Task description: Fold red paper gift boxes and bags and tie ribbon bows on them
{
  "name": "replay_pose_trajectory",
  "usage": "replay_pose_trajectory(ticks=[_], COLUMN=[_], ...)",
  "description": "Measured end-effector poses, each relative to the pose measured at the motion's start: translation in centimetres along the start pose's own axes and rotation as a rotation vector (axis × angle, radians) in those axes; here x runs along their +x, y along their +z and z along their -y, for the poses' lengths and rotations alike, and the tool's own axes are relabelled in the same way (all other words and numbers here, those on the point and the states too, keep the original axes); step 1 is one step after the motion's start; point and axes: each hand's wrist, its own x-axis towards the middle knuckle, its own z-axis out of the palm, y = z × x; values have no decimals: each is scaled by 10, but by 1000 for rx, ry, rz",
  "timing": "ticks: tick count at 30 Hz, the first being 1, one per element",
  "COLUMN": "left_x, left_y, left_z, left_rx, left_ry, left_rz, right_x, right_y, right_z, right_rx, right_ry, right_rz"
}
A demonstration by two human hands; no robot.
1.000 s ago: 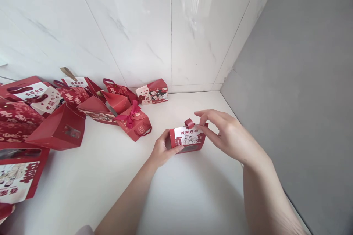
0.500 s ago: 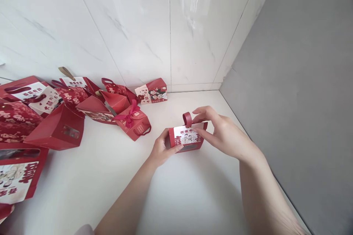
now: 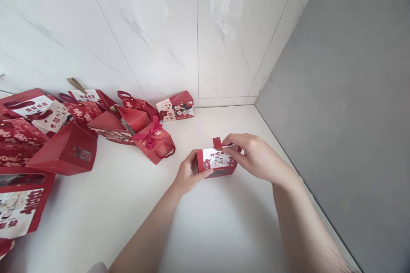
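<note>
**Right hand at the top of a small red gift box, left hand bracing it**

The right hand [image 3: 256, 158] is curled over the far top edge of the small red gift box [image 3: 218, 163]. Its fingertips are bunched just beside the red handle loop [image 3: 217, 143] that stands up from the lid, and its thumb lies along the box's right front corner. It is a light, nearly closed pinch on the top of the box rather than a full grasp. The left hand [image 3: 187, 175] is wrapped around the box's left end, thumb across the printed front face and fingers tucked behind, holding it snug.

The box sits upright on the white countertop [image 3: 205, 226], near the corner where the marble-tiled wall [image 3: 160, 30] meets the grey side panel [image 3: 352, 94]. It is well apart from the heap of red gift bags [image 3: 64, 147] at the left. A ribbon-tied box [image 3: 153, 141] lies at the near edge of that heap, and another printed box [image 3: 177, 107] stands against the wall.

From where I stand, the work in hand looks like settling the top of the box around its loop. Any further move up there calls for small, careful fingertip pressure from the right hand, since thin card creases easily. It also needs the left hand to hold the box square on the counter so it does not tip or slide
</note>
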Motion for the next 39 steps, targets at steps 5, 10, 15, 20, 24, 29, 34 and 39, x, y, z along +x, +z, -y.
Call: replay_pose_trajectory(ticks=[5,10,15,20,24,29,34,39], left_x=[0,1,2,1,1,1,1,1], left_y=[0,0,0,0,-1,-1,-1,-1], left_z=[1,2,3,0,0,-1,-2,-2], left_rx=[-6,6,18,6,3,16,23,40], left_ry=[-3,9,6,12,16,25,36,27], left_rz=[1,3,-9,1,6,11,23,13], right_x=[-3,-2,6,7,5,4,5,4], right_y=[-3,2,12,14,12,12,6,2], right_z=[2,8,8,2,3,4,3,-1], right_rx=[-6,169,197,226,250,299,404,556], right_ry=[8,-27,-207,-96,-43,-40,-106,-34], right_rz=[9,-69,-101,-145,-154,-133,-134,-51])
